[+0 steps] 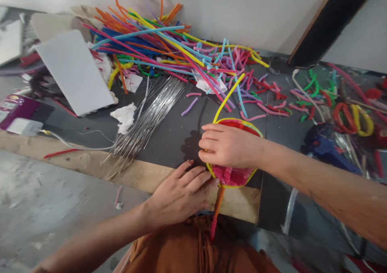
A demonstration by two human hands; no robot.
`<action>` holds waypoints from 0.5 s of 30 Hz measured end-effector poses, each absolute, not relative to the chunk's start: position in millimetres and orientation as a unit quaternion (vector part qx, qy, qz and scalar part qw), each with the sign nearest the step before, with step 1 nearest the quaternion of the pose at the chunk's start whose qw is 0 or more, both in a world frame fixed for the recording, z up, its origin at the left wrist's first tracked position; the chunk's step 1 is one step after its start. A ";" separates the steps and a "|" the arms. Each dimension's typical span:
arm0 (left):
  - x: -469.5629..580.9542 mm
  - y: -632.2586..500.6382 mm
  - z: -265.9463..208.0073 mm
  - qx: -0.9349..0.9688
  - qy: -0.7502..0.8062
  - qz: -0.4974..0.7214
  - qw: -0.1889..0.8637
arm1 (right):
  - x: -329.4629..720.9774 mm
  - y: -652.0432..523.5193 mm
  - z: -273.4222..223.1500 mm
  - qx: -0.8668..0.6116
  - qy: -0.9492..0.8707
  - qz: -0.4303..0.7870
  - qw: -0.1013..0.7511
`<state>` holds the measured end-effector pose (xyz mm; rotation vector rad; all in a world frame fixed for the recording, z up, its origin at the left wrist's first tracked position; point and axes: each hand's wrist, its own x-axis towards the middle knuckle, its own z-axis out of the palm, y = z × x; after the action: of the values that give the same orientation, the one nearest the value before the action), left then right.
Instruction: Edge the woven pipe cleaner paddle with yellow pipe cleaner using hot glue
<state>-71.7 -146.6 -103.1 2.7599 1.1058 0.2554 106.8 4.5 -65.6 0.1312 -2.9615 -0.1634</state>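
A round piece made of fuzzy pipe cleaners (234, 177), pink and red inside with a yellow rim, lies at the front edge of the dark table. An orange and pink stem runs down from it towards my lap. Across its middle lies my right hand (225, 146), with its fingers bent over the left side of the rim and the thumb hidden. My left hand (184, 190) grips the lower left rim near the stem; its outer fingers reach past the edge. From the top of the rim a loose yellow pipe cleaner (229, 96) sticks up.
A heap of long coloured pipe cleaners (145, 43) lies along the wall, with short cut pieces to its right. Thin metal wires (151, 111) lie left of my hands. Further left are a white board (74, 71) and a white plug (24, 126). A blue tool (329, 146) sits right.
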 end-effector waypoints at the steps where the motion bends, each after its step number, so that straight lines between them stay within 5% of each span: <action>1: -71.6 -146.5 -103.0 0.920 0.373 0.089 0.080 | 107.7 6.0 -66.2 0.038 -0.994 -0.058 0.086; 15: -71.1 -145.9 -103.0 0.925 0.366 0.074 0.064 | 125.5 42.6 -77.4 -0.045 -0.996 0.007 0.072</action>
<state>-71.1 -145.9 -103.0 2.7947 1.1068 0.2242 125.5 42.6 -77.4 -0.1347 -2.9942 0.0202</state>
